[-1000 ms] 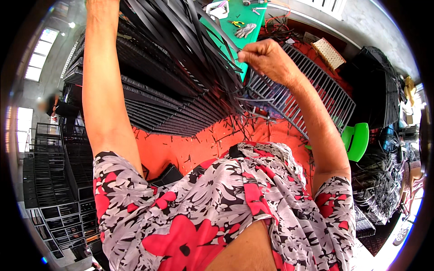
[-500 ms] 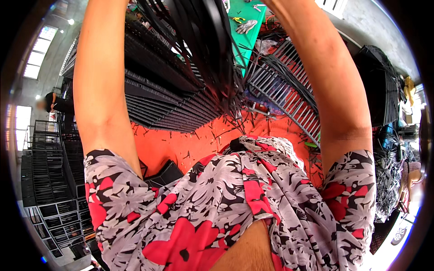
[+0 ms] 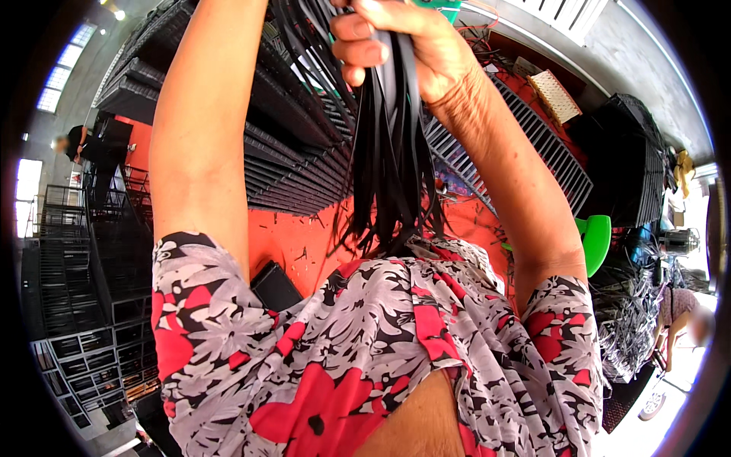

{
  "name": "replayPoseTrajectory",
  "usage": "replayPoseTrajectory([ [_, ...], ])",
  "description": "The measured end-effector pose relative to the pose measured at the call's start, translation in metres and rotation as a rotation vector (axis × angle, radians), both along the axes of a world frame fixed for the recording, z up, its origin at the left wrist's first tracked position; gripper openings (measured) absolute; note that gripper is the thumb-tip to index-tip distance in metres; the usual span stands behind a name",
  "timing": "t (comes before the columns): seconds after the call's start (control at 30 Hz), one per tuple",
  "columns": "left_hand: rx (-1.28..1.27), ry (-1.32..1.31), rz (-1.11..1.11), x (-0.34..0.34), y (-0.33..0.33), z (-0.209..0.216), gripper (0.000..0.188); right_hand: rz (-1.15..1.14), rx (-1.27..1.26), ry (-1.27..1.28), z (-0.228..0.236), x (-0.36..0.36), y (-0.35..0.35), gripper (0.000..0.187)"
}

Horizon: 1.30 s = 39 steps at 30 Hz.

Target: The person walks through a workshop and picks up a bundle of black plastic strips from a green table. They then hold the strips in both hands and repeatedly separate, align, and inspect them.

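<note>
A bundle of long, flat black strips [image 3: 390, 152] hangs from my right hand [image 3: 434, 49] at the top of the view. The fingers are closed around the upper part of the bundle, and its loose ends fan out downward toward my lap. My left arm [image 3: 202, 137] reaches up past the top edge, so the left hand lies outside the picture. More black strips [image 3: 293, 23] dangle between the two arms. Behind the bundle, to the left, stands a row of stacked black ribbed panels [image 3: 285, 164].
A grey slatted frame [image 3: 461, 164] leans beyond my right forearm, near a beige woven panel [image 3: 554, 95]. By my right elbow is a green plastic piece [image 3: 595, 245]. Cut scraps litter the red floor [image 3: 301, 251]. People [image 3: 78, 143] are at far left and far right.
My right hand has come down into view, closed around the black strips. The bundle now hangs straighter and closer to me. The view has shifted, showing more of the green piece.
</note>
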<state>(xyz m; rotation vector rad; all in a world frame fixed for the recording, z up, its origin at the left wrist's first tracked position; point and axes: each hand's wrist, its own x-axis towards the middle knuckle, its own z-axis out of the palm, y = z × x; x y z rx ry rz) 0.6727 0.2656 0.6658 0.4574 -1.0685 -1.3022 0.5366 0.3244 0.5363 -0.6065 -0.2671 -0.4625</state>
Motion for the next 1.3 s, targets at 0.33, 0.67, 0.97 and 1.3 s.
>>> replayPoseTrajectory([
  [0.33,-0.029,-0.232,-0.561,-0.007,0.067,-0.115,0.091,-0.846,-0.155,0.330,0.064,0.014,-0.060,0.014],
  [0.67,0.389,-0.288,-0.286,-0.030,0.068,-0.135,0.036,-1.124,0.021,0.359,0.052,0.023,-0.104,0.012],
  [0.97,0.291,-0.294,-0.317,-0.025,0.052,-0.142,0.012,-0.865,-0.142,0.429,0.057,-0.016,-0.107,0.036],
  [1.3,0.566,0.322,-0.742,-0.007,-0.044,-0.131,0.004,-0.903,-0.169,0.856,-0.127,-0.203,0.019,0.034],
])
